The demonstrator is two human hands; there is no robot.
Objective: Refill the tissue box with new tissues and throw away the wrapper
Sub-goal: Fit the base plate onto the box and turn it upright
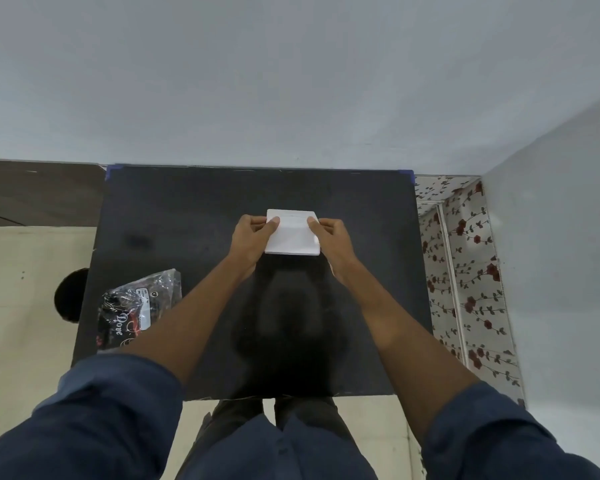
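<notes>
With left hand [253, 233] and right hand [329, 233] pinching opposite edges of the white tissue box [291, 232] mid-surface [187, 209], press evenly, probably seating it closed, before binning the wrapper [137, 308] lying near-left.

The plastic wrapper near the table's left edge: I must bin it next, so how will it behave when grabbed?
The plastic wrapper looks crumpled and thin, so it will probably be floppy and collapse in a grip. It appears empty, so likely very light and easily nudged off the black table. Its glossy film may be somewhat slippery; a full-hand scrunch seems safer than a pinch.
</notes>
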